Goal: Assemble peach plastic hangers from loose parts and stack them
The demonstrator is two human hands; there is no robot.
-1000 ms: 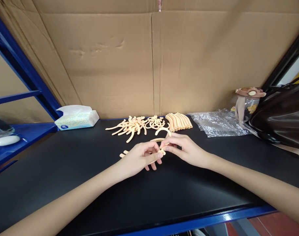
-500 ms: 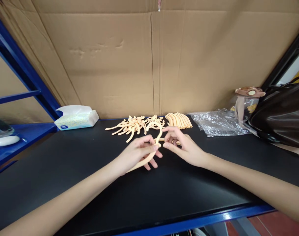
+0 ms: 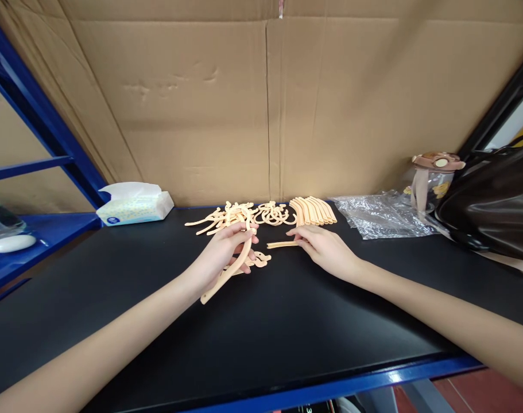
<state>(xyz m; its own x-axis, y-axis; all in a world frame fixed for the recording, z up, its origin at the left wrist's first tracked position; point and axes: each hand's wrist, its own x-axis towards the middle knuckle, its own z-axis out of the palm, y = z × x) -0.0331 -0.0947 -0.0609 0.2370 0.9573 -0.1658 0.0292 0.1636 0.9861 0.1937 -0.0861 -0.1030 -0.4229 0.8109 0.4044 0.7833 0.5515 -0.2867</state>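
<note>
My left hand (image 3: 227,249) is closed round a long, curved, peach-coloured plastic strip (image 3: 220,285), which looks like a hanger arm. A curved end rises above the thumb. Partly behind those fingers, a similar peach piece with a rounded, holed end (image 3: 261,260) lies on the black table. My right hand (image 3: 324,245) has its fingers closed at the end of another straight-looking peach strip (image 3: 282,245) that points left, low over the table. Its far end is hidden by the hand. Beyond the hands are a loose heap of strips (image 3: 213,219) and a cluster of hook-shaped pieces (image 3: 272,214).
A neat row of curved strips (image 3: 315,210) lies at the back. Clear plastic bags (image 3: 386,215), a lidded bottle (image 3: 436,178) and a dark bag (image 3: 498,201) are on the right. A tissue pack (image 3: 134,205) stands at the left, near a blue frame (image 3: 50,137). Cardboard (image 3: 192,115) forms the back wall.
My left hand has moved left with its strip, away from the right hand. My right hand has closed on another strip. The holed piece on the table has come into view.
</note>
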